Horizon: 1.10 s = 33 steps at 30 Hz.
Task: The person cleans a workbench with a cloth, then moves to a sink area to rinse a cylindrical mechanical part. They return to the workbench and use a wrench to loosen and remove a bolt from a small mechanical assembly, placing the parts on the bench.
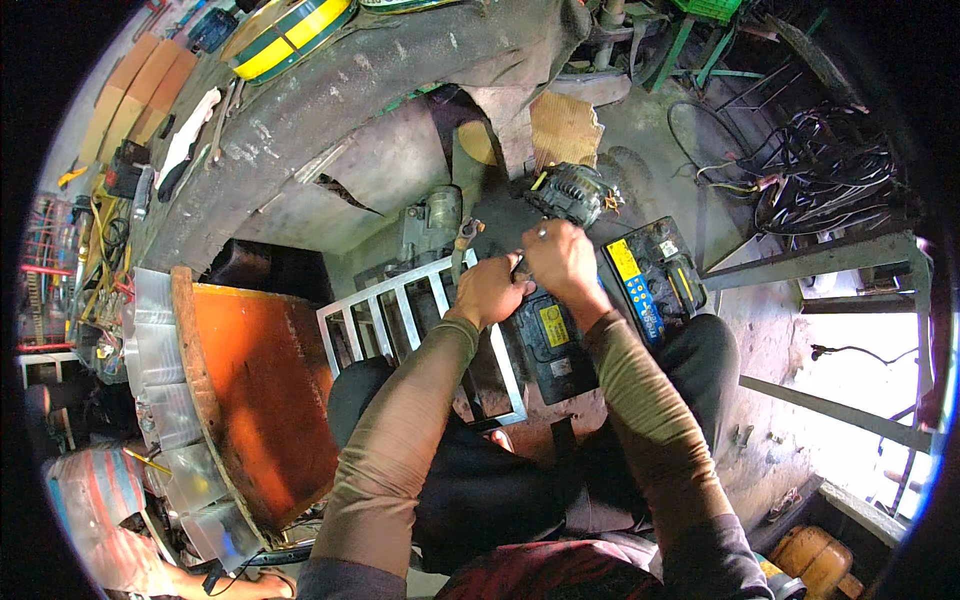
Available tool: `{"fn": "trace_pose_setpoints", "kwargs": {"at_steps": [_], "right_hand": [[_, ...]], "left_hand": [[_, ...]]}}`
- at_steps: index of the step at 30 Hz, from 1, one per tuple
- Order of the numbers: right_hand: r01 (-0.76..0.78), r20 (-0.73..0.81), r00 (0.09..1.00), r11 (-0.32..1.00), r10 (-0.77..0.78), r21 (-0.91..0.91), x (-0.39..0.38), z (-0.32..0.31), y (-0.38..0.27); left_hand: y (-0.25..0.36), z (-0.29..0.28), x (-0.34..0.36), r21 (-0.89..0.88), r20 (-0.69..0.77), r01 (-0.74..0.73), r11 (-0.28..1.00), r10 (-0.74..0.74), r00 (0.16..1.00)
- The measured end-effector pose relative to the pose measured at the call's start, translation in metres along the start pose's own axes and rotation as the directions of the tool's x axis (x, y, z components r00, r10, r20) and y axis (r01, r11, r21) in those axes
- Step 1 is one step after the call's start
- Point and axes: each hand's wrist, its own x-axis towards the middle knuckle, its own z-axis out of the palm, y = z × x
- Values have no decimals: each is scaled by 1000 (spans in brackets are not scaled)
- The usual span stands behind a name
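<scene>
My left hand (488, 290) is closed around a metal piece (466, 236) with a brownish, forked-looking end that sticks up beyond the fingers; its exact kind does not show. Right beside it, my right hand (562, 262) is closed with the knuckles up, and a small shiny round spot shows at its fingers. Whatever it grips is mostly hidden. A short dark part shows between both hands. Below them stands a black car battery (553, 345) with a yellow label. A second battery (655, 275), with yellow and blue labels, stands right of my right hand.
An alternator (575, 193) lies beyond my hands, near a grey motor-like part (435, 222). A pale metal frame (400, 305) leans left of the battery, beside an orange panel (262, 385). Black cables (825, 170) lie coiled at far right. Another person's leg (205, 580) shows lower left.
</scene>
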Motion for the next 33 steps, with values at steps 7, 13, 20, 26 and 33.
{"fn": "trace_pose_setpoints", "kwargs": {"at_steps": [7,13,20,26,33], "right_hand": [[176,-14,984,981,-178,-85,-14,12,-8],[217,-46,974,969,-223,-116,-14,14,2],[550,46,832,833,-552,55,7,12,22],[-4,120,992,952,-34,305,-21,14,-6],[233,-139,969,941,-204,244,-29,36,13]], "left_hand": [[-37,27,16,10,-100,-82,997,83,992],[-25,26,19,13,-29,-79,997,79,996],[7,3,-3,-63,-62,16,998,-20,998],[-30,26,8,-22,-83,-114,993,111,990],[-16,18,6,133,-114,-216,967,231,966]]}}
